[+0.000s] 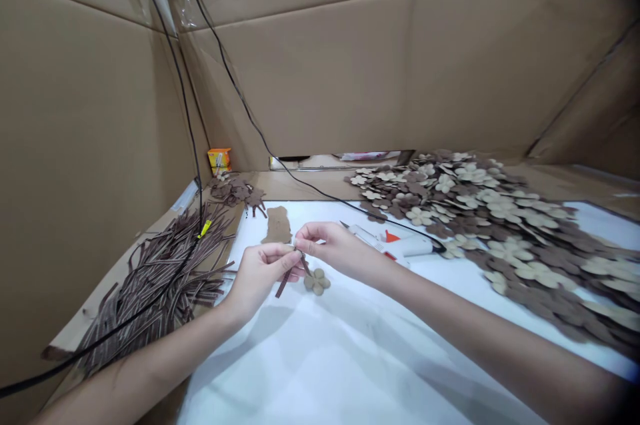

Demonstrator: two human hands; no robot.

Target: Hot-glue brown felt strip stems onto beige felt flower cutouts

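Head view; forward and down; fairly near

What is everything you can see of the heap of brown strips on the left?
The heap of brown strips is a loose tangle of narrow, ribbon-like lengths, seemingly fabric, with paler lines along them. They lie crisscrossed left of the white surface; some ends reach over its edge. A black cable bearing a yellow tag crosses the heap. The left forearm overlaps its near side; contact is unclear.

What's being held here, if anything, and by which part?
A dark brown ribbon strip, pinched near its upper part by the left hand and right hand; a loose end hangs below.
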